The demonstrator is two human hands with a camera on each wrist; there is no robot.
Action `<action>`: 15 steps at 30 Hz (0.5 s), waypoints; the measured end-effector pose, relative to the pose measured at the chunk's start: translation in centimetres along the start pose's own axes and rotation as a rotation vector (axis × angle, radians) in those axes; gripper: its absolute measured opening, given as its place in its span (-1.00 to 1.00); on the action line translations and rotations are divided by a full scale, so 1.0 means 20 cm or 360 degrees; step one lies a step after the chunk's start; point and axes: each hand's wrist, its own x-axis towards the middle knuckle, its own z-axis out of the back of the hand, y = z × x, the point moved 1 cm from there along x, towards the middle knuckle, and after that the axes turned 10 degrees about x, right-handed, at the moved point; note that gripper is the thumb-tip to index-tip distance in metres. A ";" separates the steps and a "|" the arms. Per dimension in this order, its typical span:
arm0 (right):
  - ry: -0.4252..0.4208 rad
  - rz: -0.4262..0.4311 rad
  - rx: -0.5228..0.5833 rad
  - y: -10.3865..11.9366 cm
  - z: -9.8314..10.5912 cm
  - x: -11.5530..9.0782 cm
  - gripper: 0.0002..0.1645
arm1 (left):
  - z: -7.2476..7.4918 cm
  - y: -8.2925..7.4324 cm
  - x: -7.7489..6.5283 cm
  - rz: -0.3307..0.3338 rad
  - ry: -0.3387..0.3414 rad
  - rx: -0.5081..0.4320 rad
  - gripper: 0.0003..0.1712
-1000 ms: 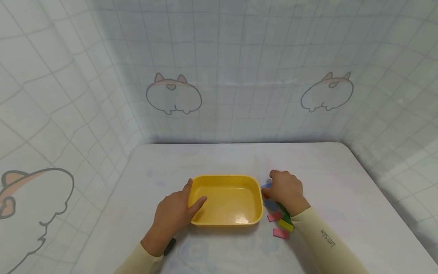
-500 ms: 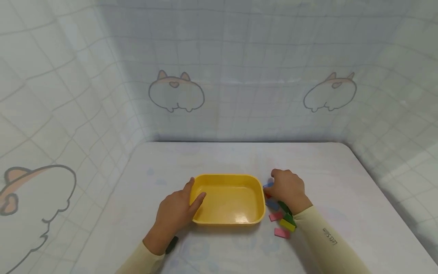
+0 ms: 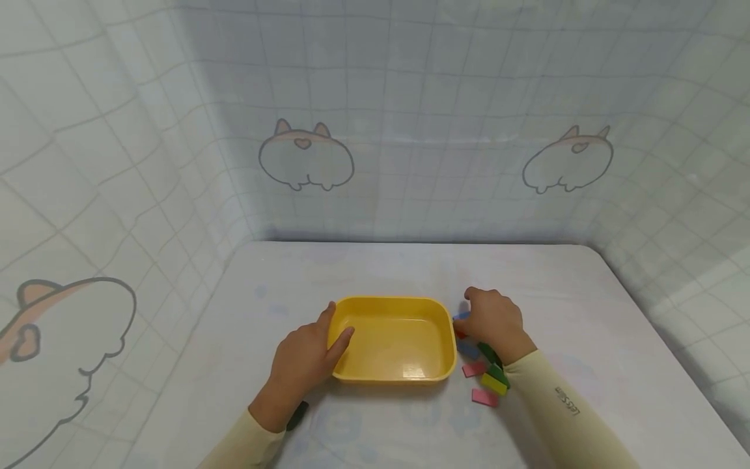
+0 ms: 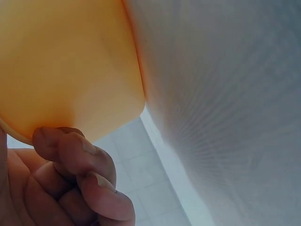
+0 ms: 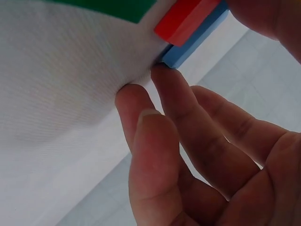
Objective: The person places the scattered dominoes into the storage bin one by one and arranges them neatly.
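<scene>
My left hand (image 3: 299, 361) grips the left side of a yellow tray (image 3: 398, 345), thumb over the rim. From the left wrist view, its curled fingers (image 4: 89, 160) lie against the tray's outer wall (image 4: 70, 56). My right hand (image 3: 495, 322) is low on the table by the tray's right side. In the right wrist view, a fingertip (image 5: 162, 70) touches one end of a blue block (image 5: 195, 40), and the thumb meets the other end. A red block (image 5: 186, 21) lies against that blue block. Part of the right hand's contact is hidden in the head view.
Below the right hand lie another blue block (image 3: 467, 350), green blocks (image 3: 498, 374), a yellow block (image 3: 494, 383) and pink blocks (image 3: 485, 397). A dark green piece (image 3: 297, 415) sits beside the left wrist. Grid-patterned cloth walls (image 3: 410, 182) stand behind and at both sides.
The whole head view has shifted slightly. Both hands keep nearly the same place by the tray and blocks; the right hand's thumb has drawn a little off the tray's rim.
</scene>
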 end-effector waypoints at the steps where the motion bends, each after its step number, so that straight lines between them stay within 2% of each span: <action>1: 0.0004 0.0005 -0.0003 0.00 0.00 0.00 -0.06 | 0.00 0.00 0.00 0.0002 0.0000 0.0002 -0.08; 9: 0.0015 0.0017 0.0003 0.01 0.02 0.01 -0.03 | 0.00 0.00 0.00 0.0011 -0.0005 -0.0007 -0.08; 15: -0.0044 0.0063 0.0027 0.04 0.05 0.02 -0.03 | 0.01 0.01 0.01 0.0001 -0.0034 0.0008 -0.10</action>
